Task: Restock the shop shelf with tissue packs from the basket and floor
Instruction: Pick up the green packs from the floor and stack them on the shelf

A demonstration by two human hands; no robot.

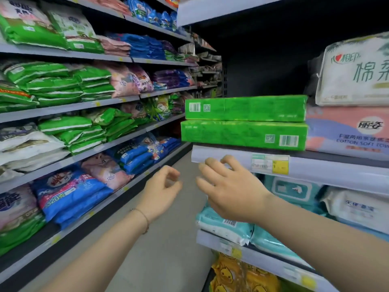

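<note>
Two forearms are in view, both bare up to the near frame edge. The left hand carries one item at the wrist: a thin bracelet, a fine cord or chain of pale brownish tone with a small bead or clasp on it. The right hand and its wrist are bare. Fingernail detail is blurred.

stacked green tissue packs: 2 | hands: 2 | bracelet: 1

The head camera (wide-angle, the only view) is looking forward and slightly down along the aisle floor, sitting near the right-hand shelf, with the left-hand shelving receding farther off.
</note>
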